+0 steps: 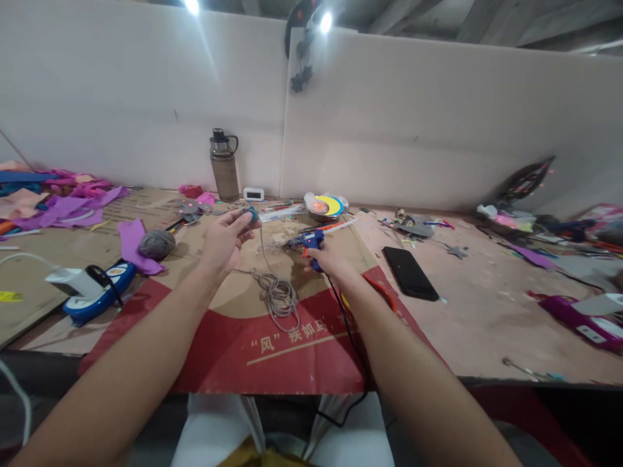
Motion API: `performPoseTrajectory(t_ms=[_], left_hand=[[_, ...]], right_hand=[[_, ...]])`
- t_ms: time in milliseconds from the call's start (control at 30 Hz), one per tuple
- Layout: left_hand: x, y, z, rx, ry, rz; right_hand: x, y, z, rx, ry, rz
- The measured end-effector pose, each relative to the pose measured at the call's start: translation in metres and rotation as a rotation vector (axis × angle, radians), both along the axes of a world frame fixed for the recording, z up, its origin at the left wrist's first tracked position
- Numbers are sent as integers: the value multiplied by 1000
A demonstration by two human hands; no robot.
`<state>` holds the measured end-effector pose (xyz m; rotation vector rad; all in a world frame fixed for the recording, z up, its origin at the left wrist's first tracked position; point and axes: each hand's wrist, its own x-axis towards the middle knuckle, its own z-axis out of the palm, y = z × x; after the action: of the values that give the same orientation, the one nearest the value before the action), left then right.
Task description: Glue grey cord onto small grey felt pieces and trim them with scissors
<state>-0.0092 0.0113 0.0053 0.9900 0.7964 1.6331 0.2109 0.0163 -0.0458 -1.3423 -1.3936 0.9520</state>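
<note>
My left hand (224, 239) is closed on a small round grey and blue piece (251, 214), held up over the cardboard sheet (287, 350). A grey cord runs down from it to a loose coil (278, 295) lying on the cardboard. My right hand (327, 258) grips a blue hot glue gun (309, 242), its nozzle pointing left toward the piece. The gun's black cable (350, 350) trails back over the table edge.
A black phone (409, 273) lies right of my right hand. A grey yarn ball (156, 244), purple felt scraps (73, 207), a water bottle (224, 165), a blue power strip (100, 290) and a bowl of coloured discs (325, 206) sit around. Clutter fills the far right.
</note>
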Motion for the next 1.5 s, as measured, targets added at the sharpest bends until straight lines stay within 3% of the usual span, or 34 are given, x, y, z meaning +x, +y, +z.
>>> performPoseTrajectory(t_ms=[67, 167, 267, 367, 467, 567, 767, 900, 1500], left_hand=[[1, 0, 0, -7, -6, -1], [3, -1, -1, 0, 19, 0], [5, -1, -4, 50, 121, 22], [5, -1, -8, 129, 262, 137], [4, 0, -10, 188, 342, 230], [2, -1, -9, 171, 356, 249], [7, -7, -2, 33, 174, 63], [12, -10, 1, -57, 112, -13], [15, -13, 4, -132, 14, -120]], right_hand=[[6, -3, 1, 72, -158, -140], [2, -16, 14, 344, -418, -360], [-24, -29, 32, 563, -363, -225], [-62, -31, 43, 478, -91, -9], [-90, -22, 43, 228, 197, 170], [-97, -13, 38, 167, 320, 212], [-78, -16, 40, 554, 12, 17], [-72, -21, 44, 696, -104, -28], [-71, -25, 43, 676, -285, -78]])
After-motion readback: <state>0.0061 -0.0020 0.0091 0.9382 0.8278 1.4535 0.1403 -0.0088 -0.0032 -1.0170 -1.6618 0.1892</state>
